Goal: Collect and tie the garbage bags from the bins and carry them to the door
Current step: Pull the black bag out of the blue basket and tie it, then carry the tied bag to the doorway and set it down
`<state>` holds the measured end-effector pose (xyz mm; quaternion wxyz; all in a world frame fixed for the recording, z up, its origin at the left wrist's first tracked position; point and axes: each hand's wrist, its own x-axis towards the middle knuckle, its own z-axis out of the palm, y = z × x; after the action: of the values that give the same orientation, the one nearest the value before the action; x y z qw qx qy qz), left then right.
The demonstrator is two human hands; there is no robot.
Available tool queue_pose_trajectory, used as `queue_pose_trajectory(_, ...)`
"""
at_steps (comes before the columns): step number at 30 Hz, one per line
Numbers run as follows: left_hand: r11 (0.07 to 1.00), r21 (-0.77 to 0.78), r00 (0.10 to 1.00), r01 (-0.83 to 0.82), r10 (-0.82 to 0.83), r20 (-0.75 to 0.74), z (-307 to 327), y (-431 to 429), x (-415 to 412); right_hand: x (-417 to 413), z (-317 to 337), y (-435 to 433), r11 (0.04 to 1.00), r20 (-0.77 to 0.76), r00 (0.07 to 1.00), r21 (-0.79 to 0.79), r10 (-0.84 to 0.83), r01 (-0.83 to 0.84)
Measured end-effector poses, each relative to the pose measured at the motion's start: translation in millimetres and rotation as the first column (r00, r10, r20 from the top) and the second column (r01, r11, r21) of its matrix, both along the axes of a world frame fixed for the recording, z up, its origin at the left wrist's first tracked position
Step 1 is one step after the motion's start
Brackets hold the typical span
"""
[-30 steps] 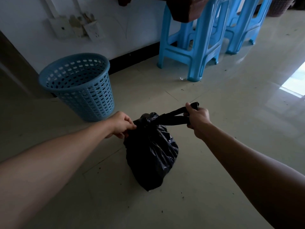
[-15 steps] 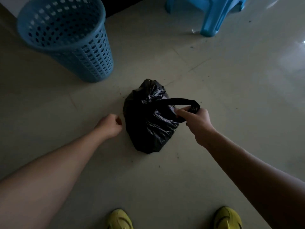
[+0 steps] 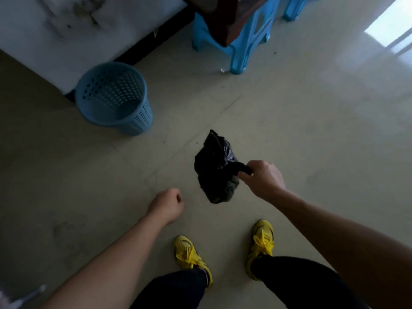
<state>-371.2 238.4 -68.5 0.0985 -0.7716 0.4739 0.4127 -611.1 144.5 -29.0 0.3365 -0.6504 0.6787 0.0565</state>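
A small black garbage bag [image 3: 215, 172] hangs in the middle of the view, held by its tied top in my right hand [image 3: 262, 180], whose fingers curl round the twisted neck. My left hand [image 3: 167, 206] hangs to the bag's left, fingers curled into a loose fist, holding nothing and apart from the bag. A blue perforated bin [image 3: 113, 97] stands at the upper left against the wall corner, with no liner visible inside it.
Blue plastic stools [image 3: 240, 43] stand at the top by a dark wooden table leg. A white wall with a black skirting runs along the upper left. My yellow shoes [image 3: 225, 248] stand on the pale tiled floor below the bag. Bright light falls at the top right.
I have stood up; the view pulled back from the floor. My right hand lifted the bag by its neck. My left hand, off the bag since half a second ago, stays free.
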Motion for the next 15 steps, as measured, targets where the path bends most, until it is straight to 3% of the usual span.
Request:
queue_pose_trajectory(2,0.998,0.015,0.998,0.067,-0.067,0.002,47,4,-14,-23,46,14,1.000,-0.059,0.998,0.010,-0.016,0.016)
queue_pose_trajectory(8,0.959,0.046,0.960,0.281,-0.280,-0.010,198,7,-83,-136,180,70,0.952,-0.097,0.957,0.117,-0.274,0.284)
queue_pose_trajectory(15,0.850,-0.054,0.851,0.525,-0.525,0.002,326,-5,-235,-303,296,166,0.845,-0.223,0.844,0.121,-0.488,0.520)
